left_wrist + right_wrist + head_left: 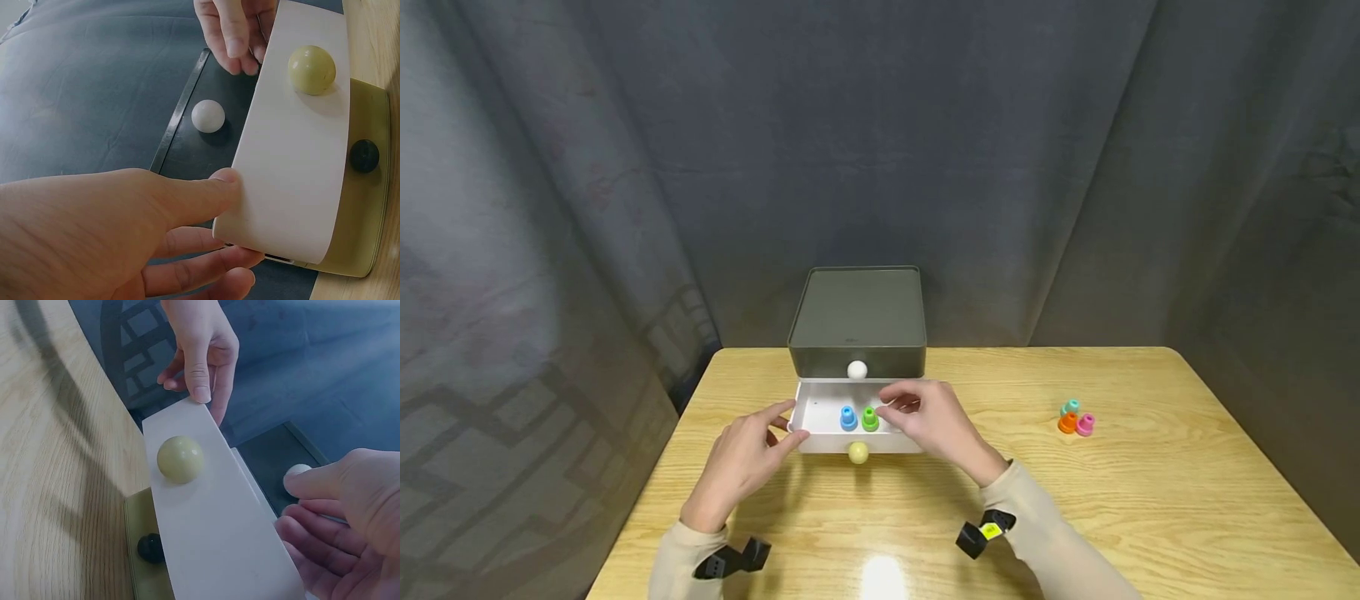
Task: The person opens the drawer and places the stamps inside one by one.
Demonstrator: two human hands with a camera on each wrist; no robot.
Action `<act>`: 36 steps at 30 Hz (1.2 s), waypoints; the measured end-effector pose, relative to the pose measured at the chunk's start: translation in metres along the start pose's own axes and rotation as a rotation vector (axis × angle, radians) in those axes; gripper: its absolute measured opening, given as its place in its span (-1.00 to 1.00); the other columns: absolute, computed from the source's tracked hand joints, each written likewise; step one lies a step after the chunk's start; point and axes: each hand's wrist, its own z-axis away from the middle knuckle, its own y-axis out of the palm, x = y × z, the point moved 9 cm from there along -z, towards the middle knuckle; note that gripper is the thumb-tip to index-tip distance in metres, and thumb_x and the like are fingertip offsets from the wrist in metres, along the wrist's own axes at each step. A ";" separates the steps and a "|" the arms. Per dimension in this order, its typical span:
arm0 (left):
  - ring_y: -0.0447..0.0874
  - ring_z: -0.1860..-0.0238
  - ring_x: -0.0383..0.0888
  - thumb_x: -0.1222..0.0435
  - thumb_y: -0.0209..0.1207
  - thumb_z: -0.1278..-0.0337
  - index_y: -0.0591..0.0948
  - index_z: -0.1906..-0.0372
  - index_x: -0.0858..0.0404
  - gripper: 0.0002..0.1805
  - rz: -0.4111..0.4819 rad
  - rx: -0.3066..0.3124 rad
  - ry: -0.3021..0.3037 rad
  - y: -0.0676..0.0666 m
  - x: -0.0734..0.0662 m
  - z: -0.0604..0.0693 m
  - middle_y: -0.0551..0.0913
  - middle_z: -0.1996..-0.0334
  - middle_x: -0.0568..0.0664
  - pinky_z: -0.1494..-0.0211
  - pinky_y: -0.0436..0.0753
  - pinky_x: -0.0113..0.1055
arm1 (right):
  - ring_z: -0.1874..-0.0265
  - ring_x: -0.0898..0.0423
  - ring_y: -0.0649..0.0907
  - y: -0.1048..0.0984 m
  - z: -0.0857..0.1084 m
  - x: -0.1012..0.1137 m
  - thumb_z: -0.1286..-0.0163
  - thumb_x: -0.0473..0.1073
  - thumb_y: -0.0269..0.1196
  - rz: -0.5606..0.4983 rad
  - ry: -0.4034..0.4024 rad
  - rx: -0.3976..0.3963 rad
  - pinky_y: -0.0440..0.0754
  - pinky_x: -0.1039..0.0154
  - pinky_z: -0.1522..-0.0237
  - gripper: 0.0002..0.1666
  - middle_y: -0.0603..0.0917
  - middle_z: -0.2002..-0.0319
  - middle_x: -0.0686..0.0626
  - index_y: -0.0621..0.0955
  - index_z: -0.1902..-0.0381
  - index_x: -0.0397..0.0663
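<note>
A white drawer (823,443) with a yellow knob (858,452) stands pulled out of a dark cabinet (861,308). My left hand (739,462) holds the drawer's front left corner, thumb at the top of the front panel and fingers along the side. Inside the drawer a blue stepped peg (848,419) and a green stepped peg (870,419) stand upright side by side. Over the drawer's right part is my right hand (936,421), fingers loosely bent beside the green peg. In the right wrist view nothing shows between its thumb and fingers.
Teal (1071,407), orange (1067,423) and pink (1086,425) pegs sit grouped on the wooden table (1187,483) at right. Above the open drawer is a dark drawer's white knob (857,370); below it, an olive drawer (369,219) with a black knob (364,156). Grey curtains (880,167) hang behind.
</note>
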 end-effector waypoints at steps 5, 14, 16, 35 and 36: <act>0.63 0.35 -0.23 0.07 0.40 -0.35 0.65 -0.39 0.21 -0.41 0.003 0.000 0.007 0.000 -0.001 0.000 0.85 0.06 0.07 0.30 0.52 -0.28 | 0.29 0.20 0.78 -0.013 0.004 -0.004 -0.31 -0.27 0.52 -0.035 0.014 -0.083 0.72 0.35 0.15 -0.83 0.87 0.24 -0.01 0.85 0.13 -0.12; 0.63 0.35 -0.22 0.08 0.41 -0.35 0.65 -0.38 0.21 -0.42 0.001 -0.003 0.002 0.000 0.001 0.001 0.85 0.07 0.07 0.31 0.52 -0.28 | 0.26 0.12 0.79 -0.022 0.012 -0.004 -0.32 -0.30 0.50 -0.076 -0.013 -0.155 0.77 0.22 0.11 -0.83 0.87 0.24 -0.03 0.84 0.13 -0.14; 0.63 0.35 -0.23 0.07 0.41 -0.35 0.65 -0.38 0.21 -0.42 0.004 -0.001 0.001 0.001 0.001 0.001 0.85 0.07 0.07 0.31 0.52 -0.28 | 0.25 0.11 0.80 -0.024 0.015 -0.005 -0.31 -0.32 0.50 -0.082 -0.018 -0.177 0.78 0.20 0.10 -0.82 0.87 0.25 -0.03 0.84 0.12 -0.18; 0.62 0.36 -0.23 0.08 0.41 -0.35 0.65 -0.38 0.20 -0.42 0.000 -0.005 0.003 0.001 -0.002 0.001 0.86 0.07 0.06 0.32 0.50 -0.28 | 0.21 0.10 0.80 -0.047 0.040 -0.035 -0.34 -0.30 0.49 -0.095 0.076 -0.307 0.77 0.25 0.08 -0.79 0.87 0.15 -0.03 0.83 0.06 -0.15; 0.62 0.36 -0.23 0.08 0.41 -0.34 0.65 -0.38 0.20 -0.42 0.001 -0.005 0.003 0.001 -0.002 0.001 0.86 0.07 0.07 0.32 0.50 -0.29 | 0.22 0.10 0.80 -0.047 0.041 -0.037 -0.34 -0.30 0.49 -0.096 0.080 -0.314 0.76 0.27 0.09 -0.80 0.87 0.16 -0.04 0.83 0.08 -0.14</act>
